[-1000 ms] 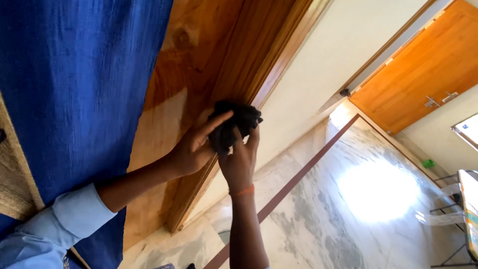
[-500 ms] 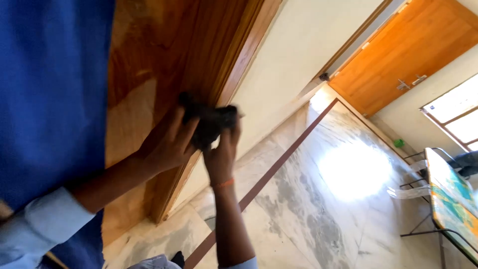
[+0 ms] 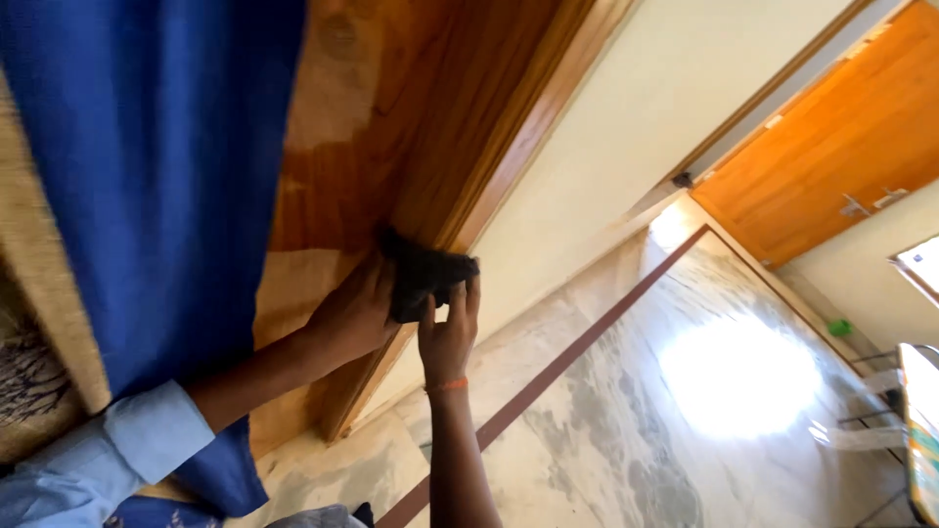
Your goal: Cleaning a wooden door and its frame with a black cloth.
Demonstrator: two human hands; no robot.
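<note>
While both hands meet against the wooden door (image 3: 333, 186), they share one thing: a bunched black cloth (image 3: 423, 279). The left hand (image 3: 354, 315) comes in from the lower left, its light blue sleeve (image 3: 117, 455) pushed up the forearm, and its fingers curl closed round the left side of the cloth, pressing it onto the wood. The right hand (image 3: 448, 337) rises from below, an orange band (image 3: 447, 385) on its wrist, and its fingertips pinch the cloth's lower right edge, so this hand grips the cloth as well. The cloth lies against the door right beside the darker moulded door frame (image 3: 509, 137), at the line where panel and frame meet. A blue curtain (image 3: 156, 166) hangs over the left part of the door, with a woven tan fabric (image 3: 39, 293) further left at the picture's edge. To the right of the frame runs a cream wall (image 3: 636, 108), and beyond it stands a second, orange door (image 3: 831, 147). A marble floor (image 3: 626, 430) with a dark brown stripe (image 3: 577, 342) spreads out below, bright with a patch of glare. A small green object (image 3: 839, 324) lies on the floor near the far wall.
</note>
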